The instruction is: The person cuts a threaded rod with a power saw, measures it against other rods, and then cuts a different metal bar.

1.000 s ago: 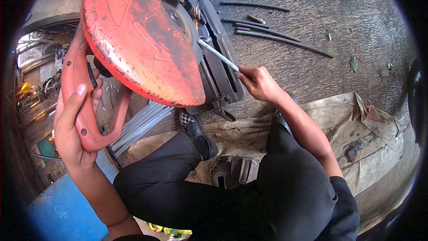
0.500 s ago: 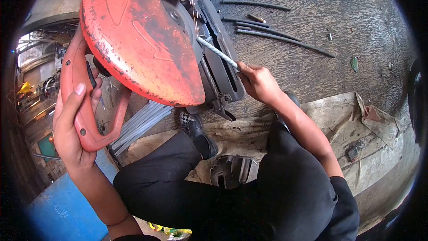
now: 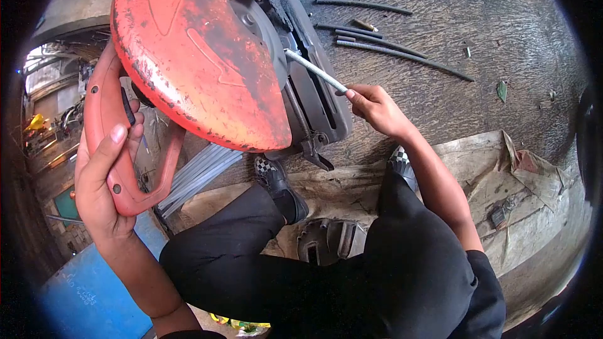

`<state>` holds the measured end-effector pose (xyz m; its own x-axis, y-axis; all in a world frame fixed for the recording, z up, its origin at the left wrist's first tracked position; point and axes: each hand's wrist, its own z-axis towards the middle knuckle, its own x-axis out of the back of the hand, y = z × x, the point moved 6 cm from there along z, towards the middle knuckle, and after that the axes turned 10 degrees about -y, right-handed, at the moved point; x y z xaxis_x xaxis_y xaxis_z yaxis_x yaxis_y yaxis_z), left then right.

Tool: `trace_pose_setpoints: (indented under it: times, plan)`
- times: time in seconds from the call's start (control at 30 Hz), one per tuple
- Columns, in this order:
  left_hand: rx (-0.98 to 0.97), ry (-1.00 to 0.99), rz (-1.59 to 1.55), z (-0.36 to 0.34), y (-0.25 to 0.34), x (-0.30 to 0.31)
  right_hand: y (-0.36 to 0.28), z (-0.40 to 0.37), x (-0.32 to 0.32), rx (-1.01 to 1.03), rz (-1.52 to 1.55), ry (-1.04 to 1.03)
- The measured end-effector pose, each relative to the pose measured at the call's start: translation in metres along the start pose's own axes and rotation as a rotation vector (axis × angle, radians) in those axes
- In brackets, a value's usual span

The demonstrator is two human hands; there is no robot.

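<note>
My left hand [image 3: 107,169] is wrapped round the red handle [image 3: 103,113] of a cut-off saw, with the thumb over its outer side. The saw's worn red guard [image 3: 195,63] fills the upper left and hides most of the blade. In my right hand [image 3: 377,110] is the near end of a threaded metal rod [image 3: 316,72], pinched between thumb and fingers. Its far end lies at the edge of the guard, above the saw's dark base [image 3: 323,113]. Whether that end touches the blade is hidden.
Several dark rods [image 3: 402,58] lie on the floor at upper right. A bundle of grey rods [image 3: 200,176] sits beneath the handle. Brown sacking [image 3: 458,157] spreads under my feet, near a dark metal part [image 3: 330,238]. A blue surface [image 3: 94,289] is at lower left.
The sparks near the rod's far end are gone. My right hand and the rod have shifted slightly right. My right shoe has come into fuller view.
</note>
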<state>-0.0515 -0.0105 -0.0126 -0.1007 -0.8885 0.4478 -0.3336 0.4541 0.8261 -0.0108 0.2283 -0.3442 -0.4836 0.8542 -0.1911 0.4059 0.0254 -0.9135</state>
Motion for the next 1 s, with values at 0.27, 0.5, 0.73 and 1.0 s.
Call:
trace_pose_setpoints:
  times: [0.27, 0.5, 0.73, 1.0]
  plan:
    - [-0.040, 0.023, -0.041, -0.001, 0.001, -0.003, -0.002, 0.006, -0.011, 0.116, -0.106, -0.038]
    - [-0.045, 0.019, -0.061, -0.001, 0.002, -0.003, -0.017, -0.001, -0.014, 0.217, -0.268, 0.132]
    - [-0.034, 0.031, -0.064, 0.000, 0.002, -0.005, -0.024, -0.006, -0.017, 0.264, -0.367, 0.226]
    - [-0.013, 0.029, -0.027, -0.001, 0.001, -0.001, -0.022, -0.006, -0.022, 0.322, -0.568, 0.262]
